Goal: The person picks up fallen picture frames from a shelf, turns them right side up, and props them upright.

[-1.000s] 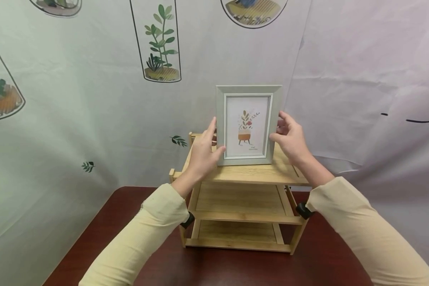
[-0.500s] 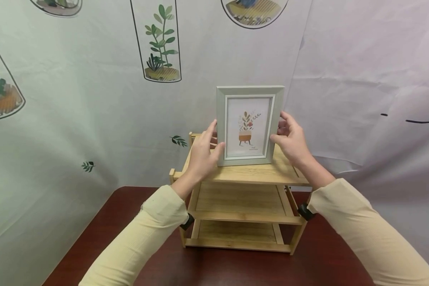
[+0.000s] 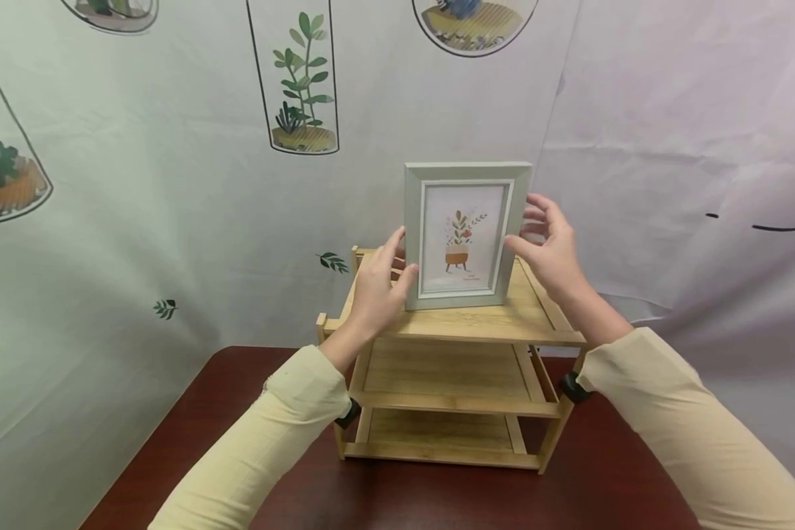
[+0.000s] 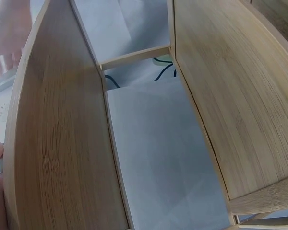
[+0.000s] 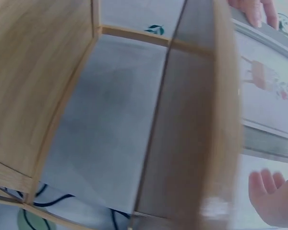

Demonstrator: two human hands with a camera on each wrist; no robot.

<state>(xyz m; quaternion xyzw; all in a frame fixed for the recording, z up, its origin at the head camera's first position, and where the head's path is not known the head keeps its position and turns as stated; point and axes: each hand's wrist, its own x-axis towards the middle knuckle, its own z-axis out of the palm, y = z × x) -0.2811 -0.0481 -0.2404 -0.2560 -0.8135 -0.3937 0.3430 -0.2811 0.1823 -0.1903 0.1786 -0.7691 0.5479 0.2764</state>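
Observation:
A picture frame (image 3: 467,173) with a pale grey-green border and a potted-plant print stands upright on the top shelf of a three-tier wooden rack (image 3: 464,326). My left hand (image 3: 376,291) is at the frame's left edge, thumb by the front border and fingers at the side, partly hidden. Beside the right edge, my right hand (image 3: 553,254) has its fingers spread and its thumb tip near the border. In the right wrist view, a gap separates the right hand's fingers (image 5: 266,182) from the frame (image 5: 271,141), seen past the shelf's edge.
The rack stands on a dark red table (image 3: 397,500) against a pale cloth backdrop (image 3: 192,184) printed with plants in glass vessels. A middle shelf (image 3: 447,368) and a bottom shelf (image 3: 437,429) lie beneath the frame. Dark wristbands (image 3: 575,387) sit at both cuffs.
The frame's top has shifted slightly right. My right hand has drawn off to the right, its fingers spreading from the frame's edge. The left hand stays at the left edge, its thumb slightly higher.

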